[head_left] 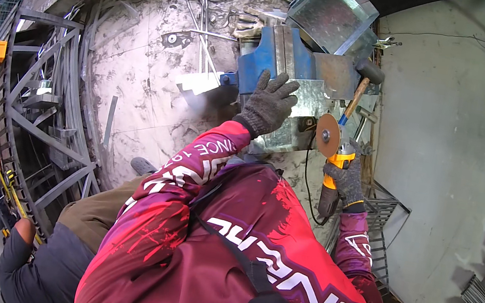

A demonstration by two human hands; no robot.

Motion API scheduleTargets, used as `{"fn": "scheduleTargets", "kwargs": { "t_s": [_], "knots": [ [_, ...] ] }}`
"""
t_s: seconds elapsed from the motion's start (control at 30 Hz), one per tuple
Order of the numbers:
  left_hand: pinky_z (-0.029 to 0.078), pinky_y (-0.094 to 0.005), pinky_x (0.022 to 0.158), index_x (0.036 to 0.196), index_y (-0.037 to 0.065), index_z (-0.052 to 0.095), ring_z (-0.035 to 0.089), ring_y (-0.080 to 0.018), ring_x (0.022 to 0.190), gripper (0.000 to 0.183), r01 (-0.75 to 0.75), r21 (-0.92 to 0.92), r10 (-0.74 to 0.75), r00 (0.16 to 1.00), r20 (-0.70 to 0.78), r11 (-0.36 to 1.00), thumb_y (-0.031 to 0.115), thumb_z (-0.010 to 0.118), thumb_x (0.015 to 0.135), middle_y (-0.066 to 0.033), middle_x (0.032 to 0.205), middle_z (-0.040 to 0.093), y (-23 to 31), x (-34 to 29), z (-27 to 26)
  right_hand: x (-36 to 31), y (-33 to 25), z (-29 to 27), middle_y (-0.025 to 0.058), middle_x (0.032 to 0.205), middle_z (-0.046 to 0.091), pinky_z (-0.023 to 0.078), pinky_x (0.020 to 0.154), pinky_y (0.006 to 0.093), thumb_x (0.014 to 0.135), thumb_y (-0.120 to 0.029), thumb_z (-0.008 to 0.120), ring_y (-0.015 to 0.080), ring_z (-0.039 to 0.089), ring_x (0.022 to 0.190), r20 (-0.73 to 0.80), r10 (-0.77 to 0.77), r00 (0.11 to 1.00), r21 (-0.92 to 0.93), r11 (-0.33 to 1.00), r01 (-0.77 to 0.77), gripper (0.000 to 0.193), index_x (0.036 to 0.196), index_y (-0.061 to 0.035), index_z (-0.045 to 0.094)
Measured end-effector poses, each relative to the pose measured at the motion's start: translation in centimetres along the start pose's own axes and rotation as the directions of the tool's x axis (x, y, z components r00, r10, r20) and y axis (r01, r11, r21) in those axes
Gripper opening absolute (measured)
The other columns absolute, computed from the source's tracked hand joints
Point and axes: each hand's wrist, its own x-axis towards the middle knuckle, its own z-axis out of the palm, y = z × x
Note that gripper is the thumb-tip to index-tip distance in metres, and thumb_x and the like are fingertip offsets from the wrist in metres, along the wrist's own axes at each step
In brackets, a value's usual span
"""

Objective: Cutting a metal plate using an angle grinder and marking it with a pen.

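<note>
My right hand (350, 180), in a grey knit glove, grips a yellow and black angle grinder (328, 198). The grinder's brown disc (328, 135) faces the bench; whether it spins I cannot tell. My left hand (268, 103), gloved alike, lies with its fingers spread at the near side of a blue bench vise (263, 59), over a shiny sheet-metal piece (309, 102). How firmly the palm presses is hidden. Just beyond the disc lies a mallet (357, 99) with a dark head and wooden handle. A black cord (307, 177) hangs beside the grinder.
Behind the vise are a sheet-metal box (334, 14) and a loose work glove (248, 27). Thin metal strips (203, 37) lie farther left. A metal rack (53, 102) holds long bars. Another person (67, 238) is close at my left.
</note>
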Motion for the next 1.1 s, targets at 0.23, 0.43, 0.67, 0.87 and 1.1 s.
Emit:
{"fn": "scheduleTargets", "kwargs": {
  "t_s": [0.23, 0.43, 0.67, 0.87, 1.1],
  "knots": [
    [0.023, -0.0596, 0.121, 0.112, 0.016, 0.069, 0.041, -0.0318, 0.144, 0.029, 0.030, -0.055, -0.028, 0.999, 0.039, 0.998, 0.024, 0.068, 0.084, -0.0058, 0.147, 0.053, -0.1, 0.0, -0.6, -0.1, -0.7, 0.9, 0.0061, 0.120, 0.060, 0.056, 0.085, 0.0351, 0.070, 0.004, 0.079, 0.0191, 0.063, 0.099, -0.025, 0.016, 1.000, -0.045, 0.999, -0.018, 0.090, 0.147, -0.0132, 0.037],
    [0.025, -0.0594, 0.120, 0.109, 0.017, 0.069, 0.044, -0.0308, 0.140, 0.029, 0.052, -0.070, -0.053, 0.998, -0.014, 0.996, 0.024, 0.069, 0.081, -0.0050, 0.143, 0.055, 0.0, -0.2, -0.5, 0.5, -1.1, 1.4, 0.0043, 0.118, 0.059, 0.053, 0.087, 0.0339, 0.071, 0.001, 0.080, 0.0175, 0.059, 0.103, 0.022, -0.001, 1.000, -0.108, 0.994, 0.003, 0.083, 0.143, -0.0127, 0.041],
    [0.027, -0.0628, 0.115, 0.108, 0.017, 0.068, 0.045, -0.0346, 0.137, 0.032, 0.041, -0.067, -0.044, 0.998, -0.046, 0.997, 0.025, 0.072, 0.078, -0.0078, 0.141, 0.057, 0.2, -0.2, -0.1, 0.6, -1.5, 1.4, 0.0090, 0.121, 0.057, 0.054, 0.089, 0.0363, 0.069, 0.000, 0.082, 0.0220, 0.060, 0.106, 0.074, 0.088, 0.993, -0.104, 0.991, -0.080, 0.089, 0.144, -0.0152, 0.036],
    [0.028, -0.0643, 0.114, 0.106, 0.016, 0.067, 0.046, -0.0353, 0.136, 0.030, 0.053, -0.084, -0.059, 0.996, -0.065, 0.995, 0.022, 0.071, 0.077, -0.0090, 0.137, 0.058, 0.3, -0.1, -0.1, 0.9, -1.5, 1.9, 0.0095, 0.119, 0.057, 0.055, 0.088, 0.0368, 0.069, 0.000, 0.080, 0.0224, 0.060, 0.104, 0.066, 0.069, 0.995, -0.160, 0.985, -0.057, 0.087, 0.143, -0.0151, 0.037],
    [0.030, -0.0645, 0.113, 0.105, 0.016, 0.066, 0.047, -0.0357, 0.136, 0.031, 0.031, -0.077, -0.038, 0.995, -0.096, 0.997, 0.019, 0.073, 0.075, -0.0094, 0.136, 0.058, 0.0, -0.2, 0.2, 1.3, -0.1, 2.0, 0.0104, 0.120, 0.057, 0.055, 0.088, 0.0373, 0.068, 0.000, 0.081, 0.0235, 0.060, 0.105, 0.067, -0.022, 0.997, -0.196, 0.980, 0.035, 0.088, 0.143, -0.0142, 0.037]
  ]
}}
